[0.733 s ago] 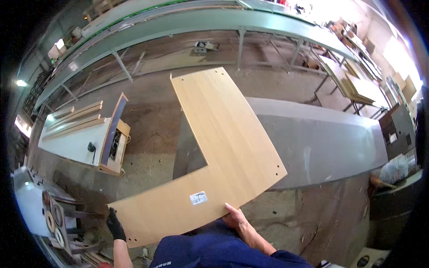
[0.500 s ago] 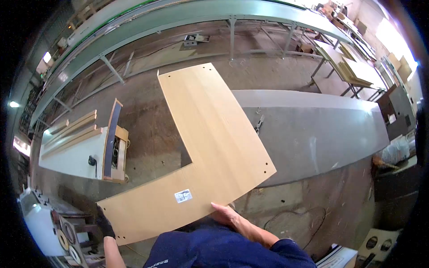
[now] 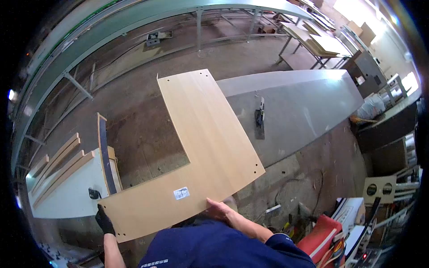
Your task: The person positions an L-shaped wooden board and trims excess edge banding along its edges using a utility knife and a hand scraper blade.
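An L-shaped light-wood panel (image 3: 210,129) is held up in front of my body, with small dark holes near its corners. A white printed label (image 3: 181,193) is stuck on its shorter arm. My left hand (image 3: 105,219), in a black glove, closes around the panel's left end. At the near edge, my bare right hand (image 3: 219,210) grips the panel with the thumb on top; its other fingers are hidden beneath.
A grey-topped table (image 3: 308,116) lies beyond the panel, with a dark hand tool (image 3: 259,118) on it. To the left, a white-topped cart (image 3: 62,196) carries wooden strips (image 3: 60,154). A long green conveyor (image 3: 147,13) crosses the back. A red object (image 3: 318,236) sits near right.
My view has turned to the right, so the surroundings slide left and more clutter shows at lower right. Both hands keep their hold on the panel, which stays nearly level before me.
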Motion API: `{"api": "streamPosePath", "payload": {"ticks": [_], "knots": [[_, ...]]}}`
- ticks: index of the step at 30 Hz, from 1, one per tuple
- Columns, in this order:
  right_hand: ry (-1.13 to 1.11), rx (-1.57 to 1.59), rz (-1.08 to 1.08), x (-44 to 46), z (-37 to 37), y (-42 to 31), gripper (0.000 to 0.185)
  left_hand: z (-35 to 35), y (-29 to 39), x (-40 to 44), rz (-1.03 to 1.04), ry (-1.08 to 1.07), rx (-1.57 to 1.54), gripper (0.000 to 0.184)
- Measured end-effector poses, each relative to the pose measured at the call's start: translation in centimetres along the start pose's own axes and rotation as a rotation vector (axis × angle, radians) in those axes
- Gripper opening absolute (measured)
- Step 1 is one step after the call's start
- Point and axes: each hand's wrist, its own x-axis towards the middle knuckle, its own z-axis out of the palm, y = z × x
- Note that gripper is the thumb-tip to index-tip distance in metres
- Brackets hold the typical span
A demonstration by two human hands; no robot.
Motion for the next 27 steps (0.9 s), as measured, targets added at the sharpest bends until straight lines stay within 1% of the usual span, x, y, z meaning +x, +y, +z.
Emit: {"api": "streamPosePath", "payload": {"ticks": [1,2,3,5,7,8,9,10,11,13,14,15,16,17,18,19,20,21,22,23,24,25,26,27], "knots": [[0.056,0.035,-0.038,0.1,-0.9,0.4,0.062,1.7,-0.3,-0.4,-0.037,0.001,-0.032,0.058],[0.101,0.069,-0.071,0.5,-1.3,1.0,0.062,2.6,0.9,-0.7,-0.113,-0.053,-0.126,0.058],[0.146,0.101,-0.100,0.8,-1.5,1.2,0.062,3.4,0.2,-0.6,-0.040,-0.096,-0.056,0.056],[0.214,0.039,-0.300,1.8,-3.5,1.6,0.057,6.2,-1.0,-0.9,0.040,-0.093,-0.026,0.056],[0.418,0.015,-0.412,1.5,-3.6,1.0,0.053,9.8,-6.5,1.0,0.060,-0.117,0.012,0.059],[0.451,0.002,-0.383,1.5,-4.1,0.2,0.053,11.2,-3.6,-1.0,0.071,-0.139,-0.121,0.061],[0.488,-0.010,-0.349,1.1,-4.9,-0.7,0.053,11.6,-4.4,-0.6,0.081,-0.212,0.085,0.060],[0.527,-0.023,-0.312,0.5,-5.8,-1.5,0.052,12.6,-5.4,-0.9,0.060,-0.259,0.110,0.060],[0.663,-0.139,-0.304,-0.8,-4.0,-2.3,0.053,13.9,-5.3,-1.2,0.042,-0.302,0.135,0.060],[0.775,-0.192,-0.318,-1.8,-4.0,-4.1,0.057,17.5,-3.6,-4.2,0.119,-0.224,0.037,0.054],[0.837,-0.210,-0.366,-2.3,-3.3,-4.9,0.061,19.6,-4.8,-4.5,0.133,-0.265,-0.052,0.050],[0.859,-0.250,-0.372,-2.8,-4.3,-5.8,0.063,22.0,-7.3,-4.8,0.140,-0.288,-0.134,0.047],[0.887,-0.386,-0.437,-3.0,-4.9,-6.2,0.063,24.2,-10.0,-5.2,0.368,-0.343,-0.010,0.040],[0.866,-0.460,-0.440,-3.2,-6.0,-6.8,0.062,23.9,-4.5,-8.0,0.115,-0.436,0.085,0.036],[0.832,-0.440,-0.519,-2.8,-6.0,-6.8,0.060,25.0,-3.1,-9.5,0.006,-0.457,0.024,0.032],[0.963,-0.617,-0.371,-3.7,-5.7,-7.7,0.058,27.8,-5.8,-11.3,0.349,-0.299,-0.123,0.031],[0.932,-0.502,-0.446,-3.1,-5.6,-7.6,0.056,28.2,-4.4,-12.3,0.413,-0.391,0.060,0.032],[0.812,-0.539,-0.500,-3.5,-5.7,-7.8,0.053,28.9,-2.6,-14.0,0.319,-0.404,-0.054,0.032],[0.861,-0.612,-0.456,-3.9,-5.8,-8.1,0.050,28.2,1.0,-15.1,0.157,-0.481,-0.075,0.036],[0.912,-0.681,-0.426,-4.2,-5.9,-8.3,0.047,28.2,2.2,-15.6,-0.001,-0.543,0.098,0.049],[0.946,-0.755,-0.371,-4.3,-6.4,-8.6,0.047,28.3,1.9,-16.2,-0.017,-0.548,-0.026,0.049],[0.984,-0.825,-0.322,-4.7,-6.9,-8.8,0.047,28.2,1.6,-16.1,-0.054,-0.619,-0.122,0.046],[1.016,-0.883,-0.255,-6.4,-7.0,-8.4,0.047,26.7,1.5,-17.6,0.026,-0.618,-0.174,0.046],[1.152,-1.137,-0.301,-7.8,-6.3,-7.5,0.048,25.0,1.3,-18.9,0.104,-0.615,-0.228,0.048]]}}
